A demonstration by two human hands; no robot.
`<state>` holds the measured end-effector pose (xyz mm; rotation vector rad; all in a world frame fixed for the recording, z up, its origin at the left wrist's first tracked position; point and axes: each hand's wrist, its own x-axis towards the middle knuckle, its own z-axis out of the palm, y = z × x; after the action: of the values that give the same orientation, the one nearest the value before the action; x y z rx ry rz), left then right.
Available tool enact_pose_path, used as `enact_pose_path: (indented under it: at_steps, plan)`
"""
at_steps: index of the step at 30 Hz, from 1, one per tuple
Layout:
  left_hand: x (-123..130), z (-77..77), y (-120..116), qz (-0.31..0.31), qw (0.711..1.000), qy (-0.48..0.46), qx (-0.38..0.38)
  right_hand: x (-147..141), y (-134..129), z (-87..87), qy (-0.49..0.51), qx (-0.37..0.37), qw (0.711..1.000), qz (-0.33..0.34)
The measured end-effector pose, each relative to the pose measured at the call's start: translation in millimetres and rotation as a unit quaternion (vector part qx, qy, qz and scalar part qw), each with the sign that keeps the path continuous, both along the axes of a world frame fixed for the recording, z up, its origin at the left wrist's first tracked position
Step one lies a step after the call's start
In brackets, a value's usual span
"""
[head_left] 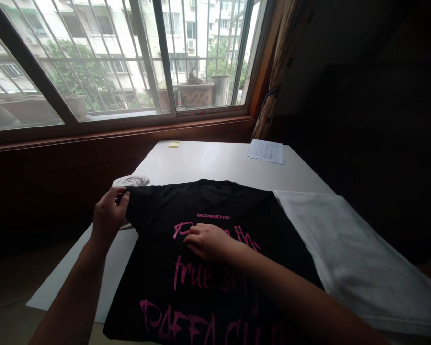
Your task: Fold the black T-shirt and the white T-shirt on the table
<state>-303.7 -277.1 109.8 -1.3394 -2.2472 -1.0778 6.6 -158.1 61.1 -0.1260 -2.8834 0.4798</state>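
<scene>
Shirt [161,268] as the clock dial, black and spread face-up across the white table [208,160], pink lettering [194,273] over its front, neckline [217,192] at twelve. Left hand [109,211] at ten o'clock, thumb and fingers pinching the sleeve [141,203] edge! Right hand [210,242] near the centre, fingers curled, covering part of the upper lettering. A crumpled white cloth [131,180] just beyond the left hand, and a white sheet [348,254] out at three. Yellow note [173,143] at eleven, papers [266,151] at one. Farther up, a barred window [164,57] at eleven, a plant pot [196,95] behind the glass at twelve, a curtain [273,91] at one.
</scene>
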Motion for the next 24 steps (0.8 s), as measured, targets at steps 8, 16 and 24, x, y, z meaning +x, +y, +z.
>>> enact_pose_path:
  at_steps: [8, 16, 24]
  plan:
    - [107, -10.1, 25, -0.372, 0.899, 0.184, -0.14, -7, 35, -14.6, 0.055, -0.329, 0.928, -0.166]
    - [64, -52.8, -33, -0.255, 0.956, 0.081, -0.124, -17, 67, -28.3, 0.119, -0.312, 0.9, -0.281]
    - [45, -78.3, -61, -0.178, 0.968, -0.087, -0.153, -66, 80, -23.7, 0.1, -0.208, 0.923, -0.307]
